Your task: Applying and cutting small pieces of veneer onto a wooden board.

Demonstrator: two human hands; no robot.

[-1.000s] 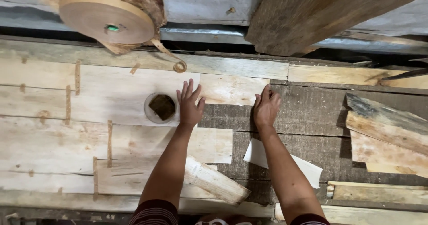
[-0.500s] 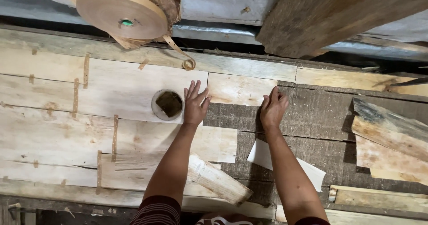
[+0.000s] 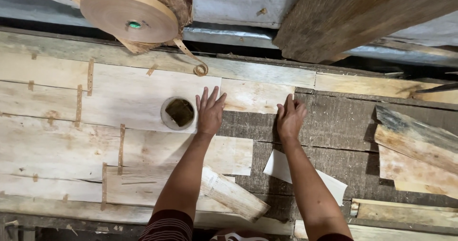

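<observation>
Both my hands press flat on pale veneer sheets laid across a dark workbench. My left hand (image 3: 210,113) lies spread wide, fingers fanned, palm down on the right-hand edge of a large veneer sheet (image 3: 129,95), holding nothing. At 9 o'clock from it, just beside the thumb side, sits a small round dish (image 3: 178,113) with a dark square pad inside. My right hand (image 3: 289,118) rests palm down with fingers close together, its fingertips on the lower right corner of a smaller veneer piece (image 3: 255,95) that butts against the large sheet's right edge; it grips nothing either.

The seam between the two pieces runs upward at 12 o'clock between my hands. Below them, toward 6 o'clock, bare dark bench surface (image 3: 334,126) shows, open out to 3 o'clock until the rough veneer offcuts (image 3: 415,150) stacked at the right. A white paper scrap (image 3: 286,167) lies under my right forearm, and a narrow wood strip (image 3: 234,195) angles beneath my left forearm.

At 11 o'clock, well apart, a big roll of brown paper tape (image 3: 129,14) hangs over the sheet's far edge, its loose tail (image 3: 195,62) curling down onto the wood. Short strips of tape (image 3: 89,76) already bridge joints across the sheets at 9 o'clock. A heavy timber beam (image 3: 362,16) crosses at 1 o'clock.
</observation>
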